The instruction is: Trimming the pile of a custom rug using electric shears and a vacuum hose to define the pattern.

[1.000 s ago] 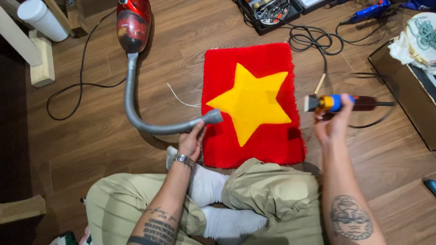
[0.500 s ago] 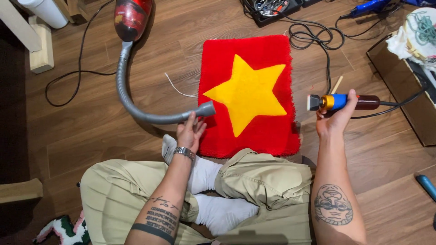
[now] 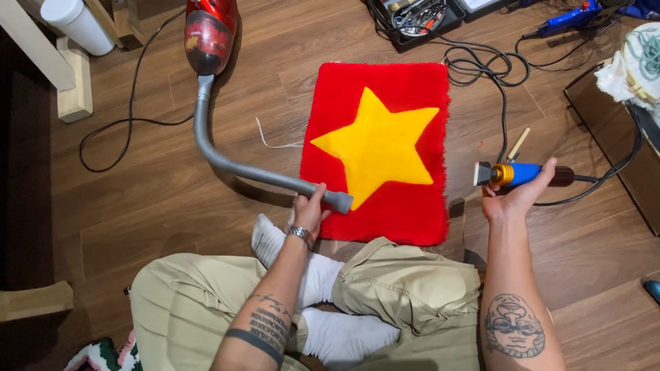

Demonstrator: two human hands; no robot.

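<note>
At twelve o'clock the red vacuum body point(image 3: 210, 31) and tool tray point(image 3: 416, 15) run off the top edge. The clipper point(image 3: 522, 174) blade looks too small to read, perhaps toothed.

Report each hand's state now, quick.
Left hand: closed around the grey vacuum hose near its nozzle.
Right hand: closed on the blue corded trimmer.

floor point(image 3: 158, 199): brown wood planks | wooden frame leg point(image 3: 75, 82) upper left | dark cabinet point(image 3: 619, 137) right
</note>
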